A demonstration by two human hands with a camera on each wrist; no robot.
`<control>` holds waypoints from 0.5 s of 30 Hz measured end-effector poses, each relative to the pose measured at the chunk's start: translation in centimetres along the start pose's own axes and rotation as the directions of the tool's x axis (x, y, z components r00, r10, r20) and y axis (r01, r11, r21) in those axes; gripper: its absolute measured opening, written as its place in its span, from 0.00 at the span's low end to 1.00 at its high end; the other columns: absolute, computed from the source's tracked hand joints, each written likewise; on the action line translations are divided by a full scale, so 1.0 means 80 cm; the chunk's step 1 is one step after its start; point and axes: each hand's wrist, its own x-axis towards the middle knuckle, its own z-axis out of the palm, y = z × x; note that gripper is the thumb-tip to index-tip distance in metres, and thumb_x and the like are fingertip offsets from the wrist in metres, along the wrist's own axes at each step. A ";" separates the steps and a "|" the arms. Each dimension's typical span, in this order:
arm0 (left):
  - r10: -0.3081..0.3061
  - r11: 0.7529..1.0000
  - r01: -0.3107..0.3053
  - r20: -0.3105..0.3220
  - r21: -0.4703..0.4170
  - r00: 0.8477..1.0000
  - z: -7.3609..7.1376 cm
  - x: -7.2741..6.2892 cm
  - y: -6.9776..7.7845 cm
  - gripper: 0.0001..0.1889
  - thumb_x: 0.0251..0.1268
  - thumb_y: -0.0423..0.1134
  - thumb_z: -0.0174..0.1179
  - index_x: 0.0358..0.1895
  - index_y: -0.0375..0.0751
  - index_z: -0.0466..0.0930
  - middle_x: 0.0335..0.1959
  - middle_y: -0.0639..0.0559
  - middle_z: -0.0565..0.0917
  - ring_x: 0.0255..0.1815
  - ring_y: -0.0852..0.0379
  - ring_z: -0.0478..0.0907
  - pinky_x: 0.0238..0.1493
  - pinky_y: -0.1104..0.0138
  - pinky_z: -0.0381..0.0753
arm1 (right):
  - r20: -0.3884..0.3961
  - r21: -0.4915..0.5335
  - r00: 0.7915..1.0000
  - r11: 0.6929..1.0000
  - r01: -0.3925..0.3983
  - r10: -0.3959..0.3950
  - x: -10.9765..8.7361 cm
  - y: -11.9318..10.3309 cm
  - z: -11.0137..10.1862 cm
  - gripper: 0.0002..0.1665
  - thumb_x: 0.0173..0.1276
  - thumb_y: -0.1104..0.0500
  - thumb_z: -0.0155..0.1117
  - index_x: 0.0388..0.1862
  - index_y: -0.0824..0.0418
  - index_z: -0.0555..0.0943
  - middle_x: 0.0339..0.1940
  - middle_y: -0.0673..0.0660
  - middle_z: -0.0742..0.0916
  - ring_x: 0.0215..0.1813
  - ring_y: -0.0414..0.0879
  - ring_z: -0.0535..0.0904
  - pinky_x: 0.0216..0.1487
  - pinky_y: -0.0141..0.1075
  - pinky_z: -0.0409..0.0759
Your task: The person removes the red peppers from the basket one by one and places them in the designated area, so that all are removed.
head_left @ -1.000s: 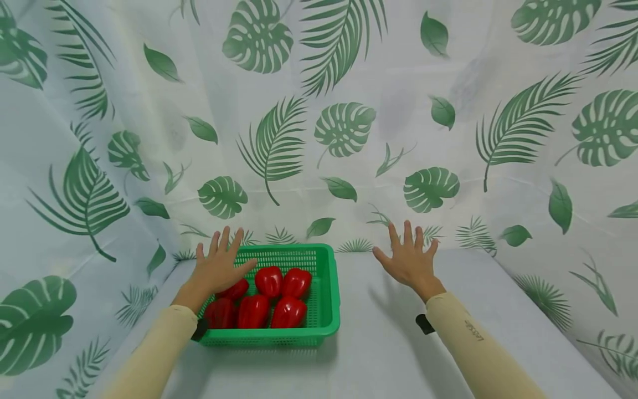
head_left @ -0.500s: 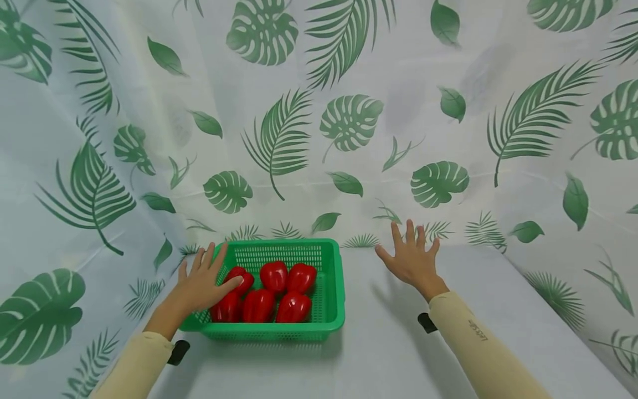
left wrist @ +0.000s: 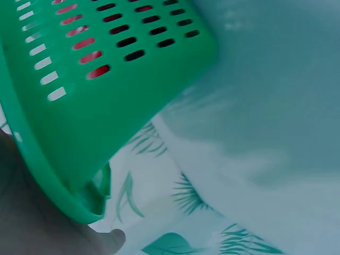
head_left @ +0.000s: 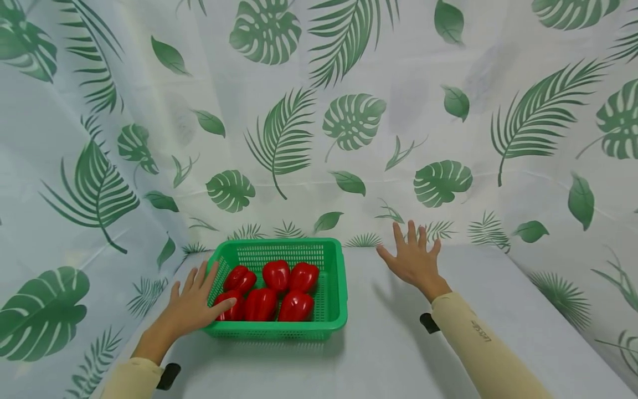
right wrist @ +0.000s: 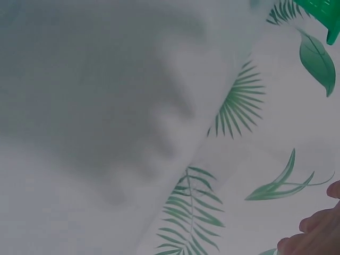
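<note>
In the head view, six red peppers point(head_left: 266, 299) lay inside the basket point(head_left: 340, 282). The left hand point(head_left: 191, 302), spread and holding nothing, was at the basket's left; the right hand point(head_left: 415, 260), likewise, was right of it. The left wrist view showed basket and hand close together; the right wrist view, well apart.

To me the basket point(head_left: 340, 293) is smooth plastic with a soft sheen, and the peppers point(head_left: 262, 302) are slick and highly glossy. My sleeves point(head_left: 485, 357) look like matt cloth; the table point(head_left: 379, 354) is smooth and dull, the sheet point(head_left: 309, 72) creased, cloth or plastic I cannot tell.
</note>
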 end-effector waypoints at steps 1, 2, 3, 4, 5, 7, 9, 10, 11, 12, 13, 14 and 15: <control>0.000 1.000 0.000 0.004 -0.001 1.000 0.002 -0.001 0.000 0.57 0.72 0.70 0.58 0.86 0.31 0.47 0.85 0.24 0.47 0.82 0.20 0.44 0.70 0.18 0.41 | 0.001 0.003 1.000 1.000 0.001 -0.001 0.000 0.000 0.000 0.55 0.81 0.30 0.47 0.90 0.65 0.47 0.87 0.77 0.45 0.85 0.78 0.35 0.73 0.81 0.29; 0.000 1.000 0.000 0.009 -0.007 1.000 0.004 -0.001 0.000 0.57 0.72 0.70 0.58 0.86 0.30 0.47 0.85 0.24 0.47 0.82 0.20 0.44 0.70 0.18 0.42 | 0.003 0.011 1.000 1.000 0.002 -0.002 0.000 -0.001 0.001 0.55 0.81 0.30 0.47 0.90 0.65 0.47 0.87 0.77 0.45 0.85 0.78 0.36 0.73 0.81 0.30; 0.001 1.000 -0.001 0.012 -0.010 1.000 0.006 -0.002 -0.001 0.57 0.72 0.70 0.58 0.86 0.30 0.48 0.85 0.24 0.48 0.82 0.20 0.45 0.70 0.18 0.43 | 0.007 0.026 1.000 1.000 0.003 -0.003 0.001 -0.002 0.001 0.55 0.82 0.30 0.47 0.90 0.65 0.47 0.87 0.77 0.45 0.85 0.79 0.36 0.73 0.82 0.32; 0.001 1.000 -0.001 0.015 -0.010 1.000 0.008 -0.002 -0.002 0.57 0.72 0.70 0.58 0.86 0.29 0.48 0.85 0.24 0.48 0.82 0.20 0.45 0.70 0.19 0.45 | 0.013 0.045 1.000 0.999 0.002 -0.002 0.001 -0.004 0.001 0.55 0.82 0.31 0.47 0.90 0.65 0.47 0.87 0.77 0.45 0.85 0.79 0.37 0.73 0.82 0.33; 0.001 1.000 -0.001 0.019 -0.013 1.000 0.010 -0.002 -0.002 0.57 0.72 0.70 0.58 0.86 0.29 0.48 0.85 0.24 0.48 0.82 0.20 0.45 0.71 0.19 0.47 | 0.021 0.068 1.000 0.998 0.000 -0.002 0.001 -0.007 0.001 0.55 0.82 0.31 0.47 0.89 0.65 0.46 0.87 0.77 0.45 0.84 0.79 0.38 0.73 0.82 0.35; 0.005 1.000 -0.004 0.019 -0.014 1.000 0.012 -0.003 -0.004 0.57 0.72 0.69 0.58 0.85 0.28 0.48 0.85 0.24 0.49 0.82 0.20 0.46 0.71 0.20 0.50 | 0.045 0.123 0.999 0.992 -0.005 -0.001 0.002 -0.013 0.002 0.55 0.82 0.31 0.47 0.89 0.66 0.45 0.87 0.77 0.45 0.84 0.79 0.39 0.73 0.82 0.37; 0.005 1.000 -0.005 0.008 -0.012 1.000 0.014 -0.003 -0.006 0.56 0.73 0.68 0.58 0.85 0.27 0.49 0.84 0.23 0.49 0.81 0.19 0.46 0.70 0.21 0.53 | 0.072 0.188 0.997 0.982 -0.012 -0.002 0.003 -0.020 0.002 0.55 0.83 0.32 0.47 0.89 0.66 0.44 0.87 0.77 0.45 0.84 0.79 0.41 0.73 0.82 0.38; 0.003 1.000 -0.002 0.002 -0.010 1.000 0.015 -0.004 -0.006 0.55 0.74 0.68 0.57 0.85 0.27 0.49 0.84 0.22 0.50 0.82 0.19 0.46 0.71 0.21 0.54 | 0.085 0.218 0.996 0.976 -0.014 -0.005 0.003 -0.024 0.002 0.55 0.83 0.32 0.46 0.89 0.66 0.44 0.87 0.77 0.45 0.84 0.78 0.42 0.73 0.82 0.39; 0.001 1.000 -0.001 -0.006 -0.004 1.000 0.016 -0.005 -0.007 0.55 0.75 0.68 0.57 0.85 0.26 0.49 0.84 0.22 0.50 0.81 0.19 0.46 0.70 0.22 0.55 | 0.097 0.249 0.995 0.969 -0.016 -0.009 0.003 -0.028 0.001 0.55 0.84 0.32 0.46 0.89 0.66 0.43 0.87 0.77 0.45 0.84 0.78 0.43 0.74 0.82 0.40; -0.002 1.000 0.002 -0.014 -0.001 1.000 0.017 -0.006 -0.007 0.54 0.75 0.67 0.56 0.84 0.25 0.50 0.83 0.21 0.51 0.82 0.20 0.46 0.71 0.22 0.56 | 0.110 0.281 0.994 0.960 -0.017 -0.015 0.003 -0.031 0.001 0.54 0.84 0.32 0.45 0.90 0.66 0.42 0.87 0.77 0.45 0.85 0.77 0.43 0.75 0.80 0.40; -0.005 1.000 0.005 -0.020 0.001 1.000 0.018 -0.007 -0.007 0.53 0.76 0.67 0.56 0.84 0.25 0.50 0.83 0.21 0.51 0.82 0.20 0.46 0.71 0.23 0.56 | 0.122 0.321 0.992 0.947 -0.017 -0.024 0.003 -0.034 0.000 0.54 0.85 0.32 0.45 0.90 0.65 0.41 0.87 0.76 0.45 0.85 0.76 0.42 0.76 0.79 0.41; -0.007 1.000 0.008 -0.026 0.003 1.000 0.019 -0.008 -0.007 0.53 0.77 0.66 0.55 0.84 0.24 0.51 0.83 0.21 0.51 0.82 0.20 0.46 0.71 0.23 0.57 | 0.135 0.362 0.990 0.932 -0.017 -0.034 0.003 -0.038 -0.001 0.54 0.85 0.32 0.44 0.90 0.65 0.41 0.88 0.75 0.44 0.86 0.75 0.41 0.77 0.77 0.41; -0.009 1.000 0.010 -0.031 0.011 0.999 0.020 -0.008 -0.007 0.52 0.78 0.66 0.55 0.83 0.23 0.51 0.83 0.20 0.51 0.82 0.20 0.46 0.71 0.23 0.57 | 0.150 0.403 0.988 0.915 -0.017 -0.047 0.002 -0.042 -0.002 0.54 0.85 0.32 0.44 0.90 0.65 0.40 0.88 0.75 0.44 0.86 0.74 0.40 0.78 0.76 0.42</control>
